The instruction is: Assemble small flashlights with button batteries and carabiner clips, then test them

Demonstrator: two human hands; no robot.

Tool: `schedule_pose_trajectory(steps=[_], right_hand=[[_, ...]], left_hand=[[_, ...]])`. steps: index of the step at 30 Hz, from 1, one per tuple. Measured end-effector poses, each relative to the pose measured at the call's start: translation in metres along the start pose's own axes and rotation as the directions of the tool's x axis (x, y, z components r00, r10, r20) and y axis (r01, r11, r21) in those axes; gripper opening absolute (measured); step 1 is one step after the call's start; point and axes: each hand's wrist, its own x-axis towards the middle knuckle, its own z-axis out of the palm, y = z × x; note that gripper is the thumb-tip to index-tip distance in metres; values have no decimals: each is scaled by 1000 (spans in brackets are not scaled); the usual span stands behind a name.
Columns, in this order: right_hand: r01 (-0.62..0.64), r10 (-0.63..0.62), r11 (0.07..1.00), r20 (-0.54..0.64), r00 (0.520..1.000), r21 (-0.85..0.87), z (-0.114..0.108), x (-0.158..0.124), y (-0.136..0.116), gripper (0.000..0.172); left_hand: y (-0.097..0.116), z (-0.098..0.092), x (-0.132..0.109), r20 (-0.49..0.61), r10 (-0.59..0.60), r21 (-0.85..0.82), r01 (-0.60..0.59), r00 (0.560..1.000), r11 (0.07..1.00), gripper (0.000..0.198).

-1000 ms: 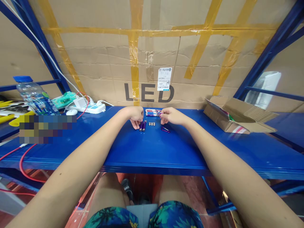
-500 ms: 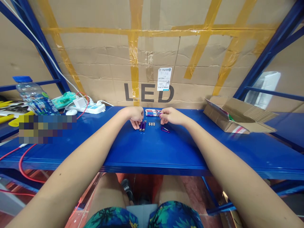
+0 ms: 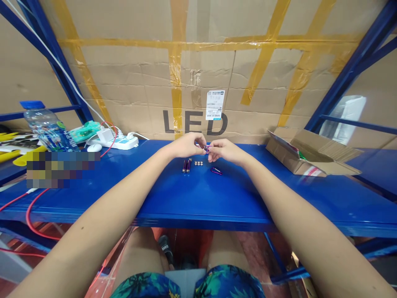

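My left hand (image 3: 192, 145) and my right hand (image 3: 221, 150) meet over the back middle of the blue table. Between their fingertips is a small purple and silver piece (image 3: 206, 149), pinched from both sides; its exact shape is too small to tell. Just in front of my left hand, two dark purple tubes (image 3: 186, 166) lie side by side. To their right sit several small round button cells (image 3: 199, 163) in rows. A purple carabiner clip (image 3: 216, 171) rests in front of my right hand. Behind the hands, a row of pens or tubes is mostly hidden.
On the left are a water bottle (image 3: 51, 128), a white power strip (image 3: 124, 141) and red cables (image 3: 31, 207) over the blue table (image 3: 204, 198). An open cardboard box (image 3: 310, 155) stands at the right. A large LED carton (image 3: 142, 91) rises behind.
My left hand has moved right and slightly up, away from the two purple tubes, to meet my right hand. It now touches the small piece there. The right hand has barely shifted.
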Motion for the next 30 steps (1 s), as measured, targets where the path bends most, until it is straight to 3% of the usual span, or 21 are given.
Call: schedule_pose_trajectory(steps=[2, 7, 10, 15, 19, 30], right_hand=[[-9, 7, 998, 25, 1000, 67, 0, -1, -1, 21], [-11, 9, 996, 23, 1000, 89, 4, -2, -4, 23], [43, -44, 998, -23, 999, -49, 6, -2, -7, 14], [133, -152, 937, -34, 988, -323, 8, 0, -4, 37], [251, -309, 836, -41, 950, -488, 7, 4, 5, 36], [229, -357, 742, -83, 930, -630, 9, 7, 9, 26]], left_hand=[[2, 8, 1, -39, 38, -68, -40, 999, 997, 18], [0, 18, 4, -62, -15, -210, 2, 998, 978, 8], [-1, 16, 4, -86, -40, -222, 20, 995, 975, 4], [-1, 15, 4, -128, -50, -225, 20, 991, 974, 4], [-8, 19, 5, -187, 10, -241, -56, 982, 969, 8], [-11, 21, 6, -171, 73, -206, -108, 983, 973, 5]])
